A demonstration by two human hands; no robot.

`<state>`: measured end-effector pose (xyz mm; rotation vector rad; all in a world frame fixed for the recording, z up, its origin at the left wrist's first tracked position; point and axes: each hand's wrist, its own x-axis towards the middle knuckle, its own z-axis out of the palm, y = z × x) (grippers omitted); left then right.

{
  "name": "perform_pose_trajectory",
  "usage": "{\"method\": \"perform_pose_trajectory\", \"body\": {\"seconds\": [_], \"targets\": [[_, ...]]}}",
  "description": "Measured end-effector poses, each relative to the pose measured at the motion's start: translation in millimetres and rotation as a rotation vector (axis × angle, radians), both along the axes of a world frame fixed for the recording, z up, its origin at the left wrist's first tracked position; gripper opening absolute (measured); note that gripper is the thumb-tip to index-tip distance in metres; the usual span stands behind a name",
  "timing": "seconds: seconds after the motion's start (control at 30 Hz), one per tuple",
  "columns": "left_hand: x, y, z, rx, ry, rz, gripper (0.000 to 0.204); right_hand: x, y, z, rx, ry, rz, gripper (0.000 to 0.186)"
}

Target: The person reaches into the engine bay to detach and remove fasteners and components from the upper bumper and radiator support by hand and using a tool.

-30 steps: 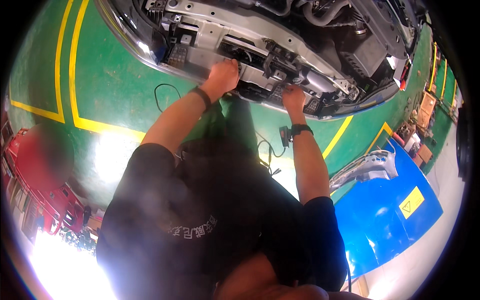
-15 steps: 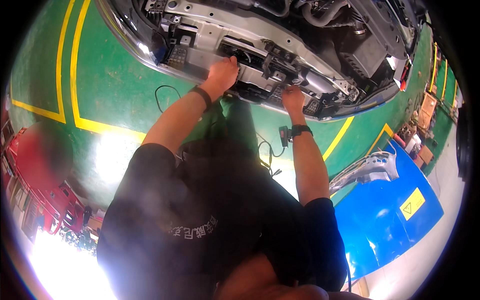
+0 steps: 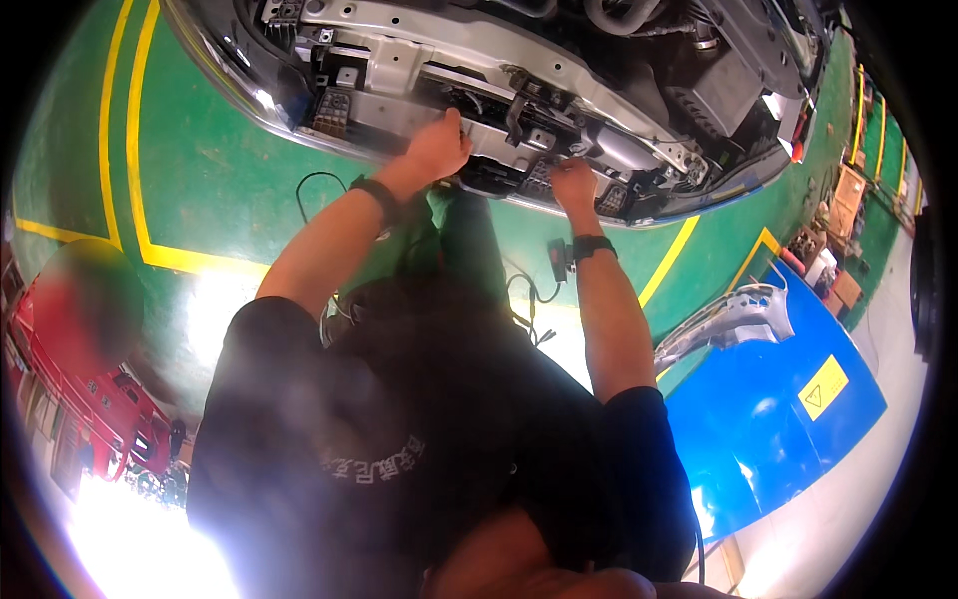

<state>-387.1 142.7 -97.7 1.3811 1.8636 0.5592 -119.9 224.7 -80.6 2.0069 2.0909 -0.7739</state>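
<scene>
The opened front end (image 3: pixel 559 115) of a car lies across the top of the view, with its pale crossbeam (image 3: pixel 479 44) running along it. On the person's side of the crossbeam are a flat grey plate (image 3: pixel 374 115) toward its left and a dark ribbed pad (image 3: pixel 539 180) toward its right.

The left hand (image 3: pixel 437 150) is on the near side of the crossbeam, close to its middle, at the right end of the plate. Its grip is curled nearly closed, but the fingertips are hidden; I cannot tell whether it has hold of anything. The right hand (image 3: pixel 575 186) is also on the near side, further right, just beside the ribbed pad. Its grip is bent inward, and whether something sits in it cannot be told.

Beyond the crossbeam, to the right, are a thick grey hose (image 3: pixel 624 20) and a dark box-shaped housing (image 3: pixel 720 95). Nearer than the crossbeam, each wrist wears a dark band, and black cables (image 3: pixel 531 311) lie on the green floor (image 3: pixel 230 200).

Well to the near right of the crossbeam, a silver curved part (image 3: pixel 743 321) rests against a blue panel (image 3: pixel 768 429) with a yellow label (image 3: pixel 823 387). Well to its near left is a red vehicle body part (image 3: pixel 95 399), partly blurred.
</scene>
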Motion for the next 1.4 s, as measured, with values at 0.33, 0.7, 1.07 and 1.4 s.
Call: {"method": "perform_pose_trajectory", "body": {"seconds": [0.33, 0.7, 1.07, 1.4], "targets": [[-51.2, -12.4, 58.5, -0.570, -1.131, 0.402, 0.016, 1.4, -0.6, 1.2, -0.216, -0.070, -0.023, 0.019], [-57.0, -25.3, 61.3, -0.587, -1.004, 0.353, 0.019, 12.9, 16.8, -12.4, -0.212, -0.325, 0.620, 0.028], [22.5, -4.1, 44.8, -0.401, -0.625, -0.136, 0.022, 41.4, 6.7, -34.2, -0.417, -0.060, 0.223, 0.025], [113.7, 32.9, 8.4, 0.122, -0.026, -0.427, 0.033, 0.7, -2.0, 19.4, -0.169, 0.013, 0.040, 0.050]]}}
